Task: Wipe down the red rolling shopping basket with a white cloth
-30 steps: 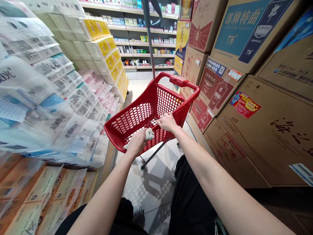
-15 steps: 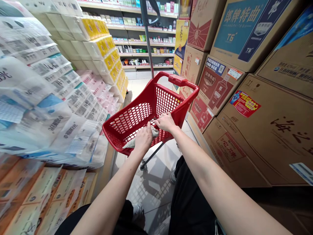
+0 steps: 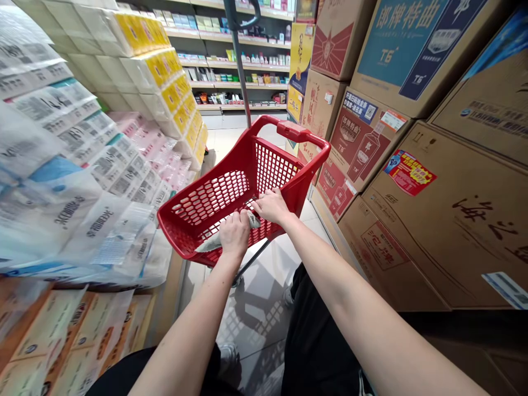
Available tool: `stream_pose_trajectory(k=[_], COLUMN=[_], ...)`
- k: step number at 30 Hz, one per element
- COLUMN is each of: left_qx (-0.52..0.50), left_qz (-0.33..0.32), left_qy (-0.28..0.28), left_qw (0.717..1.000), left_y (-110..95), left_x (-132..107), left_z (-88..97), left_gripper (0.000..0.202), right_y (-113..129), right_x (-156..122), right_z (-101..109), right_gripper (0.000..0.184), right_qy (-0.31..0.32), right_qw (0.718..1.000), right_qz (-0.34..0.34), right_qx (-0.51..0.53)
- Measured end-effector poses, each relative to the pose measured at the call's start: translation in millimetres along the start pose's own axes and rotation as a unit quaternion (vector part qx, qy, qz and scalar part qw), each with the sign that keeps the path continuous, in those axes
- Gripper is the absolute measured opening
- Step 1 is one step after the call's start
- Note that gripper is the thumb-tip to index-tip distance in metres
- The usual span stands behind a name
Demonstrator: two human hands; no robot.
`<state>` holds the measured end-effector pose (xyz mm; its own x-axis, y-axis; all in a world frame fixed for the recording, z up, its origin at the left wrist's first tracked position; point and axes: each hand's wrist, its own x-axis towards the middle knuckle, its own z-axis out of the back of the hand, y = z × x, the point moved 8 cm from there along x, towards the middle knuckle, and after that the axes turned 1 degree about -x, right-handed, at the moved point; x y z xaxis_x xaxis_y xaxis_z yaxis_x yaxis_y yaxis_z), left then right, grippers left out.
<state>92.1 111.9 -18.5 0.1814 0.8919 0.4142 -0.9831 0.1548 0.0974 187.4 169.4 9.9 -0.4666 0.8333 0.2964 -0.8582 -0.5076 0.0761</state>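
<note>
In front of me stands a red plastic shopping cart [image 3: 210,190] with perforated walls and a looped handle. My left hand [image 3: 234,232] is closed around a grey-white cloth [image 3: 211,242] and presses it on the basket's near rim. One end of the cloth hangs out to the left, and another bit shows by the fingertips. My right hand [image 3: 270,206] grips the same near rim, just right of the left hand, its fingers curled over the edge. The fingertips of the right hand are partly hidden inside the basket.
Cardboard cartons [image 3: 412,220] are stacked along the right. Packs of tissue [image 3: 111,165] rise on the left, above orange-and-cream packages [image 3: 78,324]. Beyond the cart are shelves of small goods [image 3: 243,60]. A grey pole [image 3: 240,71] stands behind the cart, over the tiled floor [image 3: 264,308].
The view has shifted slightly, so the cart and both hands sit a little further left. My left hand has its fingers curled more tightly on the cloth. The right hand keeps to the rim.
</note>
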Motion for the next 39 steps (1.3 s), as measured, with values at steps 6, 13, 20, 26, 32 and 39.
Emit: stream_pose_trajectory(k=[6, 13, 20, 26, 32, 39], left_qx=[-0.012, -0.093, -0.109, -0.035, -0.038, -0.017], left_qz=[-0.04, -0.127, -0.068, 0.046, 0.121, 0.095], left_qy=[0.015, 0.038, 0.06, 0.05, -0.01, -0.011], left_qw=[0.999, 0.987, 0.99, 0.997, 0.992, 0.995], left_y=[3, 23, 39, 28, 20, 37], left_x=[-1, -13, -12, -7, -7, -4], left_z=[0.0, 3.0, 4.0, 7.2, 10.0, 1.7], left_gripper=[0.04, 0.049, 0.035, 0.03, 0.037, 0.033], right_y=[3, 14, -23, -33, -22, -13], right_x=[1, 4, 3, -4, -4, -1], right_z=[-1, -1, 26, 36, 35, 32], right_gripper=[0.054, 0.051, 0.051, 0.054, 0.051, 0.05], right_qy=[0.018, 0.068, 0.061, 0.038, 0.024, 0.022], right_qw=[1.0, 0.997, 0.995, 0.996, 0.995, 0.997], right_qz=[-0.006, 0.025, 0.05, 0.027, 0.042, 0.034], right_qx=[0.002, -0.004, -0.069, -0.077, -0.085, -0.068])
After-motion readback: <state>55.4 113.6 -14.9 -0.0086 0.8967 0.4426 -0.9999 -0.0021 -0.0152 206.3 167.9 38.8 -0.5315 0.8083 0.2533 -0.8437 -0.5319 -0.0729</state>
